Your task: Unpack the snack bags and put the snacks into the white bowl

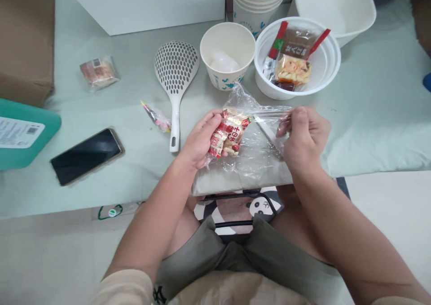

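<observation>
Two small wrapped snacks, a red and white packet (217, 142) and a gold-edged one (236, 132), are held by my left hand (204, 136), its thumb on top. My right hand (305, 134) pinches clear plastic wrap (252, 150) and stretches it out to the right; the wrap runs across to the snacks. Under the film lies a white strip-like handle (267, 132). Just beyond my hands stand a paper cup (227, 73) with something white inside and a white bowl (330, 71) holding several packaged snacks.
A slotted skimmer (177, 71), a small colourful packet (155, 116), a wrapped pastry (98, 73) and a phone (87, 156) lie on the left. A green container (27, 134) is at the left edge. Stacked cups (259, 4) and a white tub (336, 8) stand at the back.
</observation>
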The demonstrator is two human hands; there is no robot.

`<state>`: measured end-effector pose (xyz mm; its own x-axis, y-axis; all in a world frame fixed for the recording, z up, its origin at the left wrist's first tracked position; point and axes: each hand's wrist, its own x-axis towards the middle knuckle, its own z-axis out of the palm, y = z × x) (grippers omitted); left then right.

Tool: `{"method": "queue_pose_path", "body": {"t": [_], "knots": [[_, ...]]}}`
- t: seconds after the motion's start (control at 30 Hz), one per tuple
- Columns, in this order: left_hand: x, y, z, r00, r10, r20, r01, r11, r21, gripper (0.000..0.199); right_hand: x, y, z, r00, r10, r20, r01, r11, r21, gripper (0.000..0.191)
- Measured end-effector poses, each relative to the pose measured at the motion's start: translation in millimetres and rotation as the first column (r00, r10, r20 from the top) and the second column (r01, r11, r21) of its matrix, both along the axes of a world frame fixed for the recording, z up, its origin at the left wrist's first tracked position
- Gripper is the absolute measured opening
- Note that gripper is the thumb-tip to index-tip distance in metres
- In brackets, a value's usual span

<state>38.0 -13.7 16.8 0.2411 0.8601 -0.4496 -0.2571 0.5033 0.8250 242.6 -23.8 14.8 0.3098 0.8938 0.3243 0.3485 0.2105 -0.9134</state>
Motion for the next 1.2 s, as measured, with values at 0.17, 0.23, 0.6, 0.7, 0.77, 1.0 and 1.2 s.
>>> {"method": "queue_pose_path", "body": {"t": [0.17,0.23,0.6,0.7,0.77,1.0,1.2], "knots": [[-0.9,2.7,-4.8,0.999,-0.008,0.052,0.009,1.0,-0.026,0.037,6.2,6.9,-14.3,1.0,0.011,-0.024,-0.012,0.999,-0.047,0.038],[0.0,3.8,-6.0,0.996,0.013,0.088,-0.011,1.0,-0.027,0.039,10.0,7.5,-11.3,0.998,-0.058,-0.009,0.059,0.994,0.096,0.026],[5.0,-2.8,-20.8,0.989,-0.116,0.087,0.095,0.971,0.219,0.097,-21.8,-31.7,1.9,0.945,0.295,0.143,-0.271,0.948,-0.165,0.028],[3.9,-2.6,-24.4,0.984,-0.172,0.039,0.155,0.951,0.267,0.107,-24.9,-25.2,-5.2,0.952,0.305,0.018,-0.281,0.9,-0.334,0.04],[2.8,-2.2,-25.9,0.977,-0.211,0.022,0.196,0.94,0.28,0.109,-23.8,-21.2,-7.6,0.95,0.311,-0.023,-0.294,0.871,-0.394,0.047],[4.8,-4.6,-24.7,0.979,-0.205,-0.018,0.203,0.952,0.227,0.105,-25.8,-20.6,-11.2,0.945,0.327,0.004,-0.303,0.882,-0.362,0.058],[4.2,-9.2,2.8,0.969,-0.23,-0.093,0.245,0.947,0.21,0.095,-24.9,-19.9,-17.7,0.947,0.319,0.042,-0.282,0.887,-0.365,0.053]]}}
